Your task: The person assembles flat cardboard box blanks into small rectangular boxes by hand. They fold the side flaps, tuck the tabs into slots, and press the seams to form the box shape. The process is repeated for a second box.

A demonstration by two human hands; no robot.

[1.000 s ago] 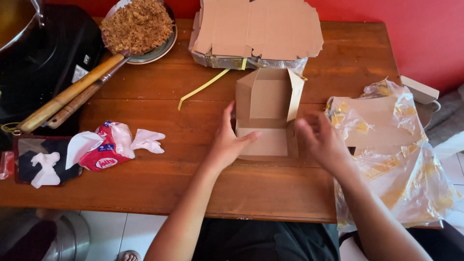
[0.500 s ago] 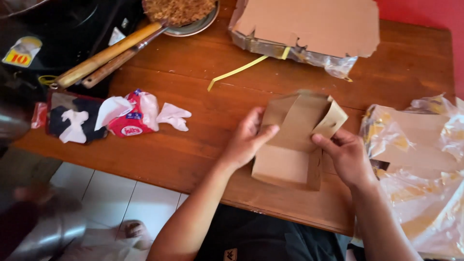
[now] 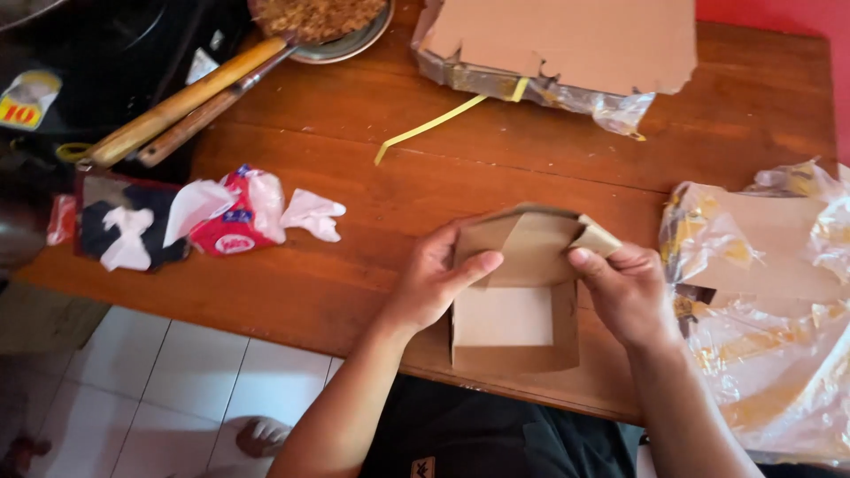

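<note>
A small brown cardboard box [image 3: 513,332] rests half-folded at the near edge of the wooden table [image 3: 354,177]. My left hand [image 3: 434,279] grips its left wall, thumb pressed on the folded top flap. My right hand [image 3: 624,292] pinches the right corner of that flap. The box's inside floor and near wall are visible below the flap, between my two hands.
A plastic-wrapped stack of flat cardboard blanks [image 3: 567,44] lies at the far edge with a yellow strap [image 3: 429,128]. More blanks in a plastic bag [image 3: 770,301] sit at right. Tissue packs [image 3: 221,217], wooden-handled utensils [image 3: 177,106] and a plate of fried food [image 3: 332,22] lie at left.
The box was lying open and flat on the table; my hands have lifted its walls and folded the top flap toward me. The camera view has shifted left and closer.
</note>
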